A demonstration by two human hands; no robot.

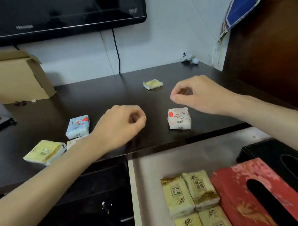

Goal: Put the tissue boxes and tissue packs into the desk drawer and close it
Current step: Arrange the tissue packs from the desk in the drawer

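The desk drawer (148,167) stands pulled out at the lower right. It holds a red tissue box (237,194), a black tissue box (272,150) and several yellow tissue packs (190,197). On the dark desk (91,99) lie a white-and-red pack (179,119), a blue pack (78,126), a yellow pack (44,152), a pale pack (73,142) partly under my left forearm, and a small yellow pack (153,84) further back. My left hand (123,126) hovers loosely curled and empty between the blue and white packs. My right hand (196,94) hovers curled and empty above the white pack.
A cardboard box (17,77) sits at the back left under a black TV (60,13). A cable (117,52) hangs down the wall. A dark wooden cabinet (272,53) rises on the right. A small white object (191,58) lies in the back corner.
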